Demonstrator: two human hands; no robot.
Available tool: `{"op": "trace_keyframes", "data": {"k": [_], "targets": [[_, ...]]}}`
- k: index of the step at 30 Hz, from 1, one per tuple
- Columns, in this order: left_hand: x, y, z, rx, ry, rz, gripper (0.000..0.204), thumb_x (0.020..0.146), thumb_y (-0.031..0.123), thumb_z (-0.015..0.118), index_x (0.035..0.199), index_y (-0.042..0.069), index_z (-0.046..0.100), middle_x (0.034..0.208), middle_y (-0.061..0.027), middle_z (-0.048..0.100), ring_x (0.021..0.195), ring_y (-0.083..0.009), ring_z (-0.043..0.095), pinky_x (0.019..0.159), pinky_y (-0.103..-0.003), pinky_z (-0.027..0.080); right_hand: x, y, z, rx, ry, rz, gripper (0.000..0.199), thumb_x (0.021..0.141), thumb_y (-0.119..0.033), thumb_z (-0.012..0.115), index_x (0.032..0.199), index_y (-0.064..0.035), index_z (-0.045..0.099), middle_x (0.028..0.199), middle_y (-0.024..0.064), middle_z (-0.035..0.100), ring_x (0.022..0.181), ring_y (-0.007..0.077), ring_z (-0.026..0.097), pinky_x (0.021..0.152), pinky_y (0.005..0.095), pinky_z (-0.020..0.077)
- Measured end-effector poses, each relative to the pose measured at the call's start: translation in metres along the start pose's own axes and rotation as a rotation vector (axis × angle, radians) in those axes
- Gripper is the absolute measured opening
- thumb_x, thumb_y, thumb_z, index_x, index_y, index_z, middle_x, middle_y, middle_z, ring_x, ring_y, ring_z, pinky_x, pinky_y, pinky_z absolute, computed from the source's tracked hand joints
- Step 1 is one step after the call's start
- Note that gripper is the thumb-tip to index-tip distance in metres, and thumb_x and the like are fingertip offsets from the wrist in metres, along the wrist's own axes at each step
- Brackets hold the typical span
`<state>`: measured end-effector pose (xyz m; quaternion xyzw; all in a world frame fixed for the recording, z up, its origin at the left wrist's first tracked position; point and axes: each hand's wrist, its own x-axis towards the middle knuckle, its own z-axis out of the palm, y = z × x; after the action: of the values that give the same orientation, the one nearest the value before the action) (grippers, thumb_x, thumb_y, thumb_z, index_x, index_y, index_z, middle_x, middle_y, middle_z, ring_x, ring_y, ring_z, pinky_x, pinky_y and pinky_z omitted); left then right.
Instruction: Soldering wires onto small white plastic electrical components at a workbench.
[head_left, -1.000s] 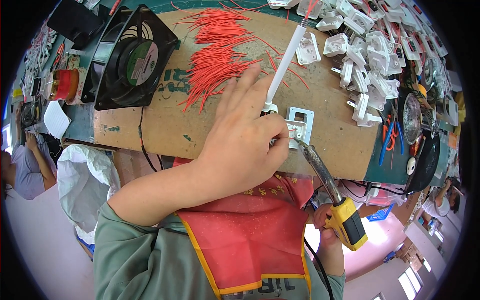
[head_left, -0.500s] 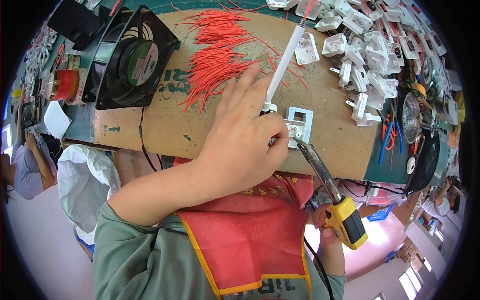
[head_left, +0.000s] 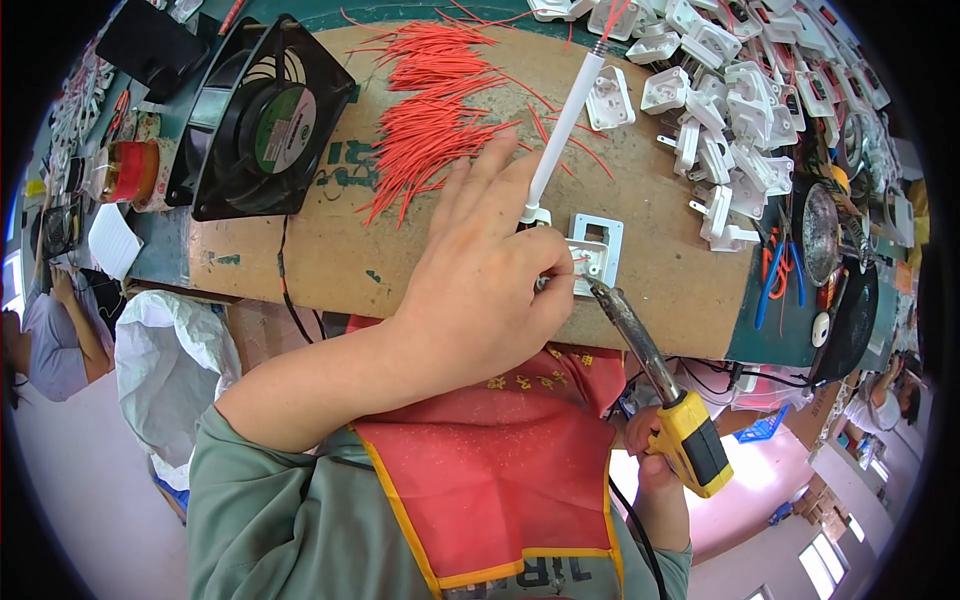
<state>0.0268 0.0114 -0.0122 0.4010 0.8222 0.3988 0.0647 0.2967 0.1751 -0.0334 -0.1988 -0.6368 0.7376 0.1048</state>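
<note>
Lots of colour here: bright red-orange wires (head_left: 425,110) piled on a plain brown counter (head_left: 330,255), a heap of white plastic housings (head_left: 740,110), a black fan (head_left: 262,118) with a green hub label, a soldering iron (head_left: 660,385) with a yellow-and-black handle, and a red apron (head_left: 490,470) edged in yellow.

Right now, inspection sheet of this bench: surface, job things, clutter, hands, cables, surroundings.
Surface: brown board on a green bench.
Job's things: white plastic part at the soldering iron tip; white tube standing beside it.
Clutter: red wire pile, white part heap, black fan.
Grippers: left hand pinching at the part; right hand gripping the iron.
Cables: fan lead over the board edge.
Surroundings: another person at left.
</note>
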Motion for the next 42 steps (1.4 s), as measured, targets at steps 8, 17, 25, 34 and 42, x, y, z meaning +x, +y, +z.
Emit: {"op": "trace_keyframes", "data": {"k": [8, 17, 25, 34, 42], "targets": [[0.001, 0.001, 0.000, -0.007, 0.006, 0.005, 0.010, 0.069, 0.003, 0.073, 0.073, 0.006, 0.065, 0.135, -0.0211, 0.051, 0.134, -0.0438, 0.040, 0.104, -0.051, 0.037, -0.001, -0.003, 0.004, 0.022, 0.029, 0.010, 0.046, 0.080, -0.037, 0.080, 0.088, 0.0018, 0.057, 0.067, 0.0073, 0.057, 0.055, 0.0163, 0.054, 0.050, 0.0272, 0.0426], [0.000, -0.002, 0.001, -0.014, 0.016, 0.012, 0.010, 0.068, 0.002, 0.073, 0.072, 0.006, 0.065, 0.134, -0.0211, 0.051, 0.134, -0.0441, 0.041, 0.104, -0.051, 0.037, -0.002, -0.001, 0.004, 0.056, 0.033, 0.049, 0.046, 0.078, -0.036, 0.082, 0.088, 0.0020, 0.058, 0.069, 0.0079, 0.057, 0.057, 0.0163, 0.055, 0.051, 0.0272, 0.0432], [0.001, -0.001, 0.000, -0.007, 0.013, 0.018, 0.010, 0.068, 0.002, 0.073, 0.073, 0.006, 0.065, 0.134, -0.0217, 0.051, 0.134, -0.0444, 0.041, 0.105, -0.051, 0.036, 0.000, -0.004, 0.003, 0.009, 0.019, 0.037, 0.046, 0.079, -0.039, 0.081, 0.082, 0.0013, 0.058, 0.067, 0.0075, 0.056, 0.055, 0.0169, 0.054, 0.051, 0.0276, 0.0420], [0.001, 0.000, 0.000, 0.000, 0.003, 0.009, 0.009, 0.068, 0.002, 0.072, 0.072, 0.005, 0.065, 0.135, -0.0218, 0.051, 0.134, -0.0451, 0.041, 0.105, -0.051, 0.037, 0.000, -0.008, 0.002, 0.074, 0.033, 0.019, 0.042, 0.077, -0.035, 0.081, 0.082, 0.0000, 0.057, 0.067, 0.0078, 0.054, 0.055, 0.0163, 0.051, 0.050, 0.0288, 0.0400], [0.001, -0.001, 0.000, 0.005, -0.008, 0.016, 0.009, 0.068, 0.002, 0.072, 0.073, 0.005, 0.065, 0.137, -0.0217, 0.050, 0.134, -0.0448, 0.040, 0.105, -0.050, 0.037, -0.001, -0.005, -0.004, -0.020, 0.004, -0.040, 0.036, 0.079, -0.032, 0.077, 0.079, -0.0009, 0.058, 0.066, 0.0073, 0.056, 0.055, 0.0177, 0.054, 0.049, 0.0293, 0.0405]]}}
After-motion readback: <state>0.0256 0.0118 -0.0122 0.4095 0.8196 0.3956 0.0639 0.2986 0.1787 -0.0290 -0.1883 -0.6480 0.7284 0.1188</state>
